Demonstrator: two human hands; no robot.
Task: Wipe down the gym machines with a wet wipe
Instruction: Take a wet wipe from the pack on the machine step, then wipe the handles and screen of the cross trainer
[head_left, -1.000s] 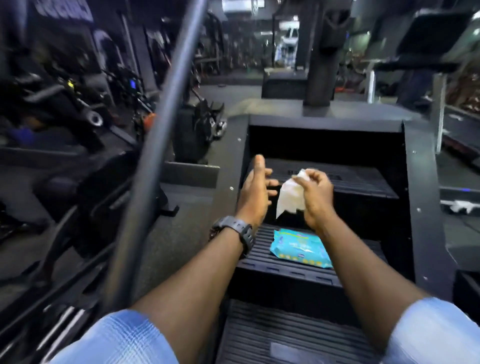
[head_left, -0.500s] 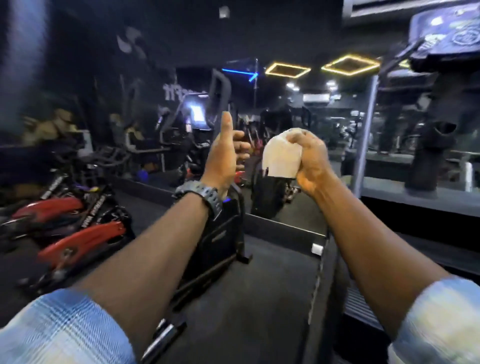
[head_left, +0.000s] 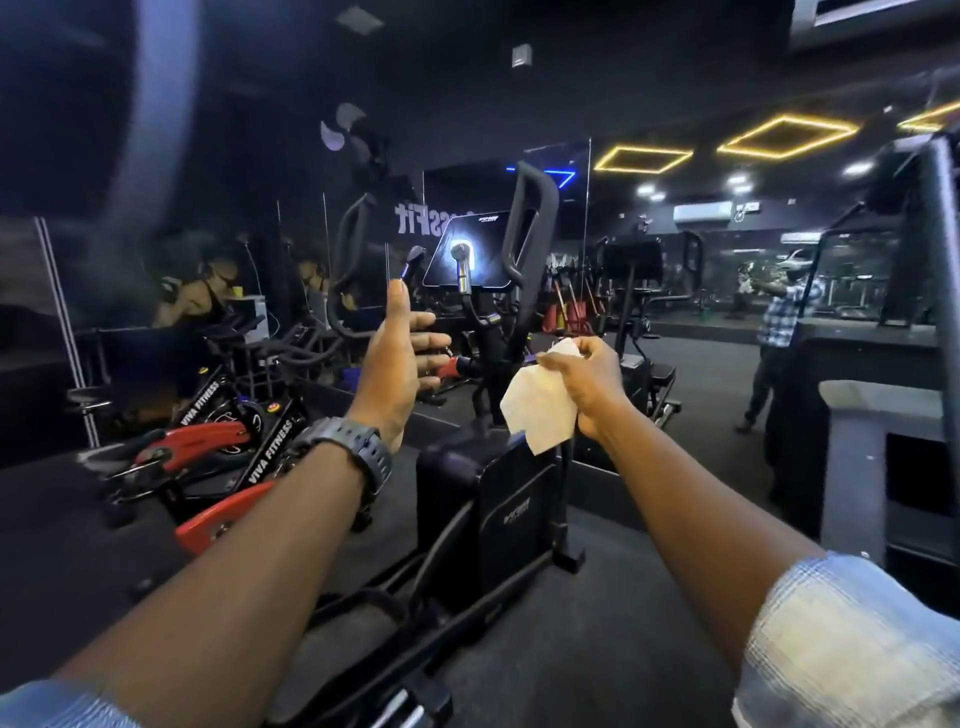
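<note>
The right hand (head_left: 589, 384) pinched a white wet wipe (head_left: 540, 410), which hung below its fingers in mid-air. The left hand (head_left: 397, 369) was raised beside it, fingers spread, thumb upright, holding nothing. Beyond both stood a black elliptical machine (head_left: 498, 499), untouched.

left hand (head_left: 397, 364): up at about 11 o'clock, nothing in it, watch (head_left: 358, 454) on the wrist below it
right hand (head_left: 587, 384): 1 o'clock, level with my left, pinching the wipe (head_left: 540, 410), which hangs down off my fingers
elliptical (head_left: 498, 493): dead ahead at 12, behind and between both hands, its screen (head_left: 467, 249) up above them
spin bikes (head_left: 208, 441): 9 to 10 o'clock, on the floor left of the elliptical
stair machine (head_left: 883, 415): 3 o'clock, close beside me
</note>
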